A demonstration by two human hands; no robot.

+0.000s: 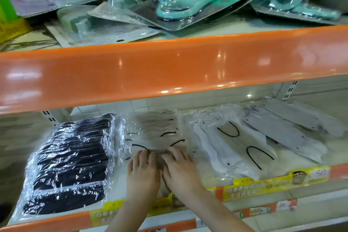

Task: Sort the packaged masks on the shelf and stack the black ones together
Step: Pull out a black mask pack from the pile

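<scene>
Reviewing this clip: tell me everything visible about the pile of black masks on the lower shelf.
The black masks lie at the left of the lower shelf, a long overlapping row of dark folded masks, each in crinkled, glossy clear wrap. The row runs from the front edge back toward the wall. Neither hand touches it; the left hand rests on paler packs just to its right.

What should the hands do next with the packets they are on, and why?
Probably square up the light packets into one pile, clear of the black stack. Both the left hand and the right hand rest flat on them, fingers straight, and the packets lie fanned out, close beside the black stack.
</scene>
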